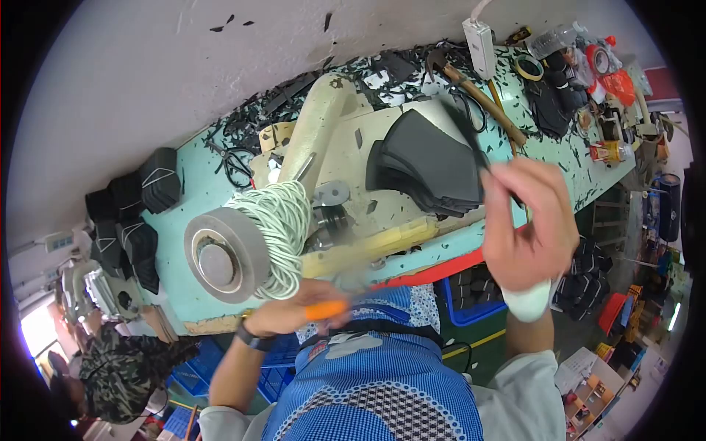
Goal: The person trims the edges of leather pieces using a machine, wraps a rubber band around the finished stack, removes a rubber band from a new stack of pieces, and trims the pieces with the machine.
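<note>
Low at the front of the bench, my left hand (pixel 287 312) is closed around an orange-handled tool (pixel 327 309); its front end is blurred, so its kind is unclear. My right hand (pixel 533 220) is raised at the right, thumb and fingers pinching a thin dark strip (pixel 465 121) smeared by motion. Just left of that hand, a fanned stack of black sheet pieces (pixel 430 162) lies on the bed of a cream machine (pixel 316 121). Pale green cord (pixel 283 228) is wound beside the machine's grey wheel (pixel 228 253), near my left hand.
Black scraps (pixel 294 95) litter the back of the bench. A hammer (pixel 482 99) and black scissors (pixel 234 163) lie there. Tied black bundles (pixel 159 180) stand at the left. A blue crate (pixel 471 312) is below the bench edge. Another person (pixel 110 367) is at lower left.
</note>
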A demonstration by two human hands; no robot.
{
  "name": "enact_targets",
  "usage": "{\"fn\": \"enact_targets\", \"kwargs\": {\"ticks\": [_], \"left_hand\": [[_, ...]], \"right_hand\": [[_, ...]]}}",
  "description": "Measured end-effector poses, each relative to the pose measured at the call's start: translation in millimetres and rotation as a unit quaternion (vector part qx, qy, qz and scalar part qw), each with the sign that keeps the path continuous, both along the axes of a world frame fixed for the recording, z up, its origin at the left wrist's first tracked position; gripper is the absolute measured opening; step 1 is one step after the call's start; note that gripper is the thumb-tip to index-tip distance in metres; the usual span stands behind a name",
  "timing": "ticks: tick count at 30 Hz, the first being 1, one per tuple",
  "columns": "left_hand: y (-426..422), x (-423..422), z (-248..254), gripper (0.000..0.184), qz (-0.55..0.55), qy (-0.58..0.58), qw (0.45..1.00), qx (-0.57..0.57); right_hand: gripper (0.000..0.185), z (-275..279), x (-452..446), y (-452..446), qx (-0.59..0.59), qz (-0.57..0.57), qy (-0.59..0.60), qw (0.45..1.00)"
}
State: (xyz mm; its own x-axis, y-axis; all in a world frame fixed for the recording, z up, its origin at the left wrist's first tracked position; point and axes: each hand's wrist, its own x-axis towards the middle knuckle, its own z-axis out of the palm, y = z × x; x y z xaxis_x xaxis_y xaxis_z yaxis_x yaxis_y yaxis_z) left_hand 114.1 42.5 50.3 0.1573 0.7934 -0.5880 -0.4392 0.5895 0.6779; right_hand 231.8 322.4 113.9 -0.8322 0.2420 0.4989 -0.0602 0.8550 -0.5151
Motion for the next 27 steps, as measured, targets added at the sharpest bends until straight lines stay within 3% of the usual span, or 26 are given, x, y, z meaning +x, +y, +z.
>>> {"fn": "enact_targets", "kwargs": {"ticks": [1,2,3,6,7,9,11,12,14,16,17,19,21,22,24,26,27], "left_hand": [[13.3,14.8,-1.4,0.041,0.047,-0.021,0.996,0.068],[30.9,27.7,2.0,0.041,0.043,-0.014,0.997,0.067],[51.3,36.7,5.5,0.045,0.170,-0.045,0.983,0.046],[100.7,46.4,11.6,0.058,0.467,-0.147,0.872,-0.003],[118.5,45.6,10.8,0.062,0.516,-0.117,0.848,-0.037],[143.9,39.8,6.3,0.064,0.537,-0.141,0.831,-0.043],[165.4,38.2,-15.1,0.057,0.531,-0.103,0.841,-0.005],[178.9,34.9,-22.7,0.049,0.495,-0.015,0.868,0.028],[209.5,38.7,-4.2,0.028,0.428,0.180,0.885,0.042],[216.2,40.2,-5.9,0.026,0.352,0.296,0.885,0.074],[214.0,44.8,-1.0,0.029,0.357,0.267,0.887,0.117],[176.3,44.9,-2.9,0.031,0.339,0.121,0.927,0.107],[127.7,53.0,-3.6,0.047,0.329,0.037,0.931,0.151],[105.4,64.5,-3.6,0.051,0.345,0.015,0.926,0.151],[66.3,92.8,-4.4,0.056,0.445,-0.065,0.887,0.104],[-0.2,113.6,-49.5,0.061,0.441,-0.315,0.816,0.199],[-11.8,123.0,-40.2,0.061,0.424,-0.231,0.852,0.200]], "right_hand": [[0.014,-4.4,-0.6,9.7,0.019,-0.081,0.050,0.995],[0.017,-18.8,3.1,21.7,0.025,-0.001,-0.031,0.999],[0.021,-31.2,5.8,32.3,0.032,0.078,-0.110,0.990],[0.023,-26.4,-0.6,52.3,0.034,-0.081,-0.006,0.996],[0.029,-40.3,-4.1,53.5,0.020,-0.117,-0.012,0.993],[0.037,-71.8,-5.7,51.0,-0.084,-0.085,-0.276,0.954],[0.045,-76.5,0.3,46.9,-0.170,-0.069,-0.219,0.958],[0.045,-84.2,4.4,39.8,-0.172,-0.069,-0.215,0.959],[0.042,-97.2,14.1,24.6,-0.164,-0.111,-0.099,0.975],[0.041,-94.4,35.5,39.8,-0.169,-0.084,-0.084,0.978],[0.040,-92.5,50.3,58.8,-0.162,-0.059,-0.074,0.982],[0.044,-108.2,76.9,98.8,-0.289,-0.217,-0.056,0.931],[0.056,-157.4,104.4,139.1,-0.177,-0.284,-0.165,0.928],[0.056,-173.7,113.9,147.1,-0.178,-0.282,-0.165,0.928],[0.077,-197.8,103.8,152.1,-0.275,-0.207,-0.377,0.860],[0.093,-185.7,90.8,149.6,-0.274,-0.198,-0.419,0.843],[0.097,-201.8,89.5,152.0,-0.275,-0.215,-0.397,0.849]]}}
